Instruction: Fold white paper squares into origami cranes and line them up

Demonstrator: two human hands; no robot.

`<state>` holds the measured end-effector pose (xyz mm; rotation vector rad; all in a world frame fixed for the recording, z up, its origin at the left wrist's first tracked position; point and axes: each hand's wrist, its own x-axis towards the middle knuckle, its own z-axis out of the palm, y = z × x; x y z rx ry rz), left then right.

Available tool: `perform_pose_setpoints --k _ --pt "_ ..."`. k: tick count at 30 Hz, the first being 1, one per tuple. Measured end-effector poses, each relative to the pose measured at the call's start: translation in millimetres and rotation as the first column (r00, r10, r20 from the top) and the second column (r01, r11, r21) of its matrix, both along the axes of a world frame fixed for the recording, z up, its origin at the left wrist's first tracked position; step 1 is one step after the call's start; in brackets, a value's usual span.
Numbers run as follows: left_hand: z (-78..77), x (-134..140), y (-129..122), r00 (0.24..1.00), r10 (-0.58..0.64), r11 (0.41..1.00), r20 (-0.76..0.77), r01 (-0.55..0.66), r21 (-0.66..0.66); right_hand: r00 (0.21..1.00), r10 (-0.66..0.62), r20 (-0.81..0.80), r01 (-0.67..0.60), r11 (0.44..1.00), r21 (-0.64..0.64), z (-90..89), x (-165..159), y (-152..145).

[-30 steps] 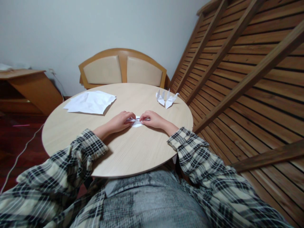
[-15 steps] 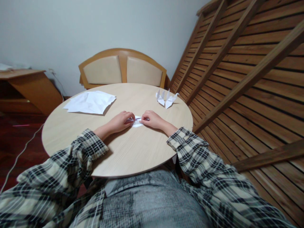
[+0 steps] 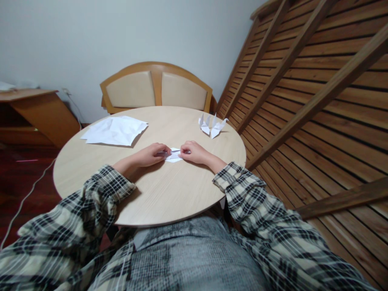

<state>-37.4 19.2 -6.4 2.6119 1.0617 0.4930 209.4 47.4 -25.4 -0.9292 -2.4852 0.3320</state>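
Observation:
A small folded piece of white paper point(image 3: 173, 158) lies on the round pale wooden table point(image 3: 163, 194), between my two hands. My left hand point(image 3: 153, 154) has its fingers closed at the paper's left side. From the right, my right hand point(image 3: 194, 152) pinches the paper's other side with thumb and fingertips. Part of the paper is covered by the fingers, so its full shape is hidden. Two white origami cranes point(image 3: 216, 128) stand together near the table's right far edge.
Several loose white paper sheets point(image 3: 117, 130) lie overlapped at the table's far left. Behind the table is a padded headboard point(image 3: 157, 87). Wooden slats point(image 3: 303, 101) lean along the right, and a brown desk point(image 3: 39, 113) stands at left with a white cable point(image 3: 27, 198) on the floor.
My left hand has shifted slightly left, showing more of the folded paper. My right hand stays almost where it was, still pinching the paper.

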Motion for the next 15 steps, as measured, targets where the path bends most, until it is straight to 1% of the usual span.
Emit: perform_pose_setpoints --k 5,9,15 --pt "1.3 0.3 -1.2 1.000 0.025 0.998 0.004 -0.024 -0.066 0.999 -0.027 -0.037 0.026 0.999 -0.034 -1.3 0.8 0.8" --pt "1.3 0.4 0.4 0.999 -0.031 0.999 -0.015 0.031 -0.031 0.996 -0.006 -0.089 0.000 0.998 -0.066 -0.7 2.7 0.4" --pt "-2.5 -0.8 7.2 0.994 -0.109 0.994 -0.021 0.109 0.013 0.997 0.066 -0.041 -0.070 0.994 -0.082 1.1 5.2 1.3"
